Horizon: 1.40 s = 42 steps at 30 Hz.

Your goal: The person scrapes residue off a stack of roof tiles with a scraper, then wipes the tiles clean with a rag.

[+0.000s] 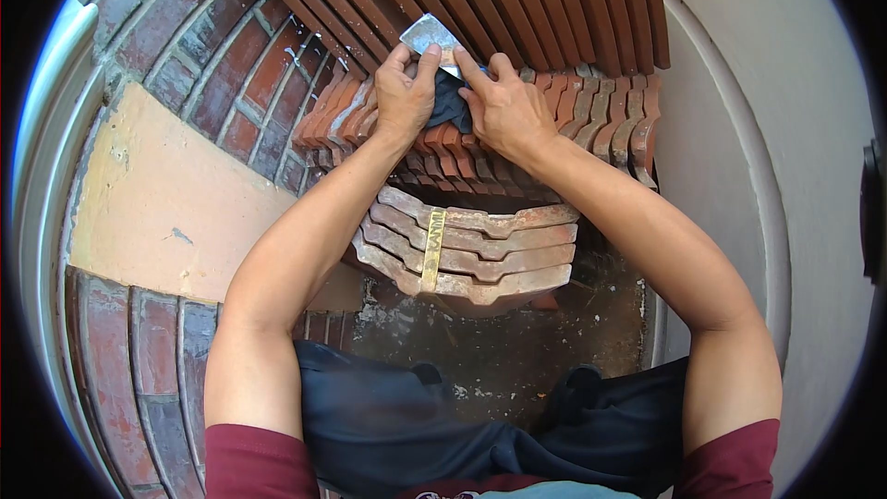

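Note:
My left hand (pixel 407 92) pinches the lower left edge of a flat, silver-coloured metal scraper (pixel 430 34) with a small orange-brown patch near its base. My right hand (pixel 508 103) is closed at the other side of the scraper, its index fingertip pressed on the metal. A dark crumpled cloth (pixel 450 106) hangs between both hands, just below the scraper. Under the hands stands a row of weathered clay roof tiles (pixel 591 115). Nearer to me, several stacked tiles (pixel 517 245) are marked by a yellow strip with lettering (pixel 433 249).
Smooth brown tiles (pixel 517 0) stand on edge at the back. A curved pale wall (pixel 721 176) rises on the right. Brickwork (pixel 222 65) and a cream-coloured slab (pixel 171 185) lie to the left. Dusty dark floor (pixel 443 342) shows before my knees.

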{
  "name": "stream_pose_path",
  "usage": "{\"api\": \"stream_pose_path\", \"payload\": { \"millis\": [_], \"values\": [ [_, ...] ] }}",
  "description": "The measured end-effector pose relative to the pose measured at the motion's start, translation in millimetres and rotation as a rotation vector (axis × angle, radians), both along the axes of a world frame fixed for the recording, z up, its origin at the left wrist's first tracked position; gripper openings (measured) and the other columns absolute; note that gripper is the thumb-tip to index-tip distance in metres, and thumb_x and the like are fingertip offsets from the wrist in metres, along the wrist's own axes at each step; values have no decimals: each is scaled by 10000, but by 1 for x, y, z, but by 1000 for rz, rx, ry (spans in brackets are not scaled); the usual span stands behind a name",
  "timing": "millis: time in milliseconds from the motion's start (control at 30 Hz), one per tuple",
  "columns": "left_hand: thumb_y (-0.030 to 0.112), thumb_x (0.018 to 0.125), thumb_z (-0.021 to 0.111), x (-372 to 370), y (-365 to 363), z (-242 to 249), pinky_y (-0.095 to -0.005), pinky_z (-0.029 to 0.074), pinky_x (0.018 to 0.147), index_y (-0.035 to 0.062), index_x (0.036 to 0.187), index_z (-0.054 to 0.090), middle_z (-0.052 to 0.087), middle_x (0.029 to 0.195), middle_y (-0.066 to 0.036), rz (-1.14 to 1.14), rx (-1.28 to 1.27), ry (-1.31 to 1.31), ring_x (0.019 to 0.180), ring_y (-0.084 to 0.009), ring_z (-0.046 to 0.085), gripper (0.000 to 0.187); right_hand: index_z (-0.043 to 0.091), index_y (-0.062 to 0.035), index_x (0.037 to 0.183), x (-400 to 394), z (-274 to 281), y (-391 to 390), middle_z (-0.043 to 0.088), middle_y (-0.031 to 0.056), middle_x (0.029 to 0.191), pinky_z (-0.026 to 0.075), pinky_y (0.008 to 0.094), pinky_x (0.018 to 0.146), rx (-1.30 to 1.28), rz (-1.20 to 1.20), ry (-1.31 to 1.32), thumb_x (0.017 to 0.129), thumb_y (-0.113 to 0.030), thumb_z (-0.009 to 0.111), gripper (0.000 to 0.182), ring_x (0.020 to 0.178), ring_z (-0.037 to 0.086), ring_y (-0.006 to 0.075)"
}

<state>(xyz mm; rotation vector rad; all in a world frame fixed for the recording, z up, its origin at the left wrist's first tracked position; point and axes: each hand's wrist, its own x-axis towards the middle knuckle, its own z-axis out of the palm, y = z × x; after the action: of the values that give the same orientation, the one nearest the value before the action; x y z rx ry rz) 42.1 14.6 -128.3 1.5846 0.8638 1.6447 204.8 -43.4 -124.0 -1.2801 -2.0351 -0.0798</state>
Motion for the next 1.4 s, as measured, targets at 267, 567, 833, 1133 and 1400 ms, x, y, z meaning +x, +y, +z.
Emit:
{"api": "stream_pose_path", "payload": {
  "millis": [267,567,833,1133,1400],
  "values": [
    [228,1029,624,-2,4,-8,-238,487,751,-15,1092,668,702,956,-33,99,39,116,826,-69,604,255,475,-102,1471,-3,6,0,556,257,1131,568,555,686,-57,6,-15,992,-234,564,504,774,680,478],
    [221,1043,580,1,2,-4,-244,484,712,-18,1129,614,687,923,-43,157,61,223,793,-73,592,256,457,-81,1477,-4,3,-1,574,273,1117,569,554,705,-86,36,14,988,-217,564,518,799,687,481],
    [199,1026,580,6,1,-6,-281,517,705,-37,1117,608,725,916,-99,111,113,167,805,-124,666,254,493,-77,1449,-1,8,-1,586,282,1105,574,545,720,-89,24,-37,980,-209,580,495,816,686,484],
    [155,857,722,-20,-12,11,-378,540,808,-2,953,675,675,882,-147,28,554,688,838,-282,690,190,547,-81,1435,40,33,-6,603,199,937,562,475,733,164,102,186,955,-189,650,503,795,671,402],
    [81,804,782,-22,17,67,-343,539,717,14,907,706,676,880,-132,525,656,542,795,-266,688,144,551,-62,1434,62,49,-2,587,176,890,530,432,723,248,68,237,952,-185,663,510,768,636,334]
  ]
}}
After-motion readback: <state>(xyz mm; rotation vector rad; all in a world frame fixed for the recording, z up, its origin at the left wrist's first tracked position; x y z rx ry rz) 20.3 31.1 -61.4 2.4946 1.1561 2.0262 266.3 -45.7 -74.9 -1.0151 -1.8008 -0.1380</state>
